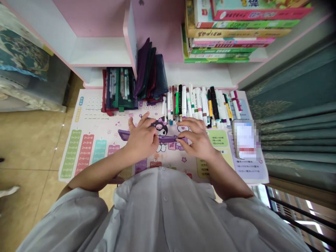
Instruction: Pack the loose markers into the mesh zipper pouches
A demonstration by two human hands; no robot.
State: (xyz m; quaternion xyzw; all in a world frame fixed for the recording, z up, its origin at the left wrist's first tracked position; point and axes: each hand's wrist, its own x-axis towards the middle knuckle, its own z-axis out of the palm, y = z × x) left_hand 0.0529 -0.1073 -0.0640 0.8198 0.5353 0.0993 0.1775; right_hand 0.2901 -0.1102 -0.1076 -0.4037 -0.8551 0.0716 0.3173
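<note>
Purple pencil pouch (123,134) held low over printed times-table mat (86,155), long axis running L–R. L hand (141,138) grasps it mid-length, nearer the pouch's bulk; R hand (196,138) is at right end, fingers curled, firmness of grip unclear.

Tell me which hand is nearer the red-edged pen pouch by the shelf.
Left hand is nearer: it sits just below and to the right of the pen pouch. The right hand is farther off, to the right of the left hand.
</note>
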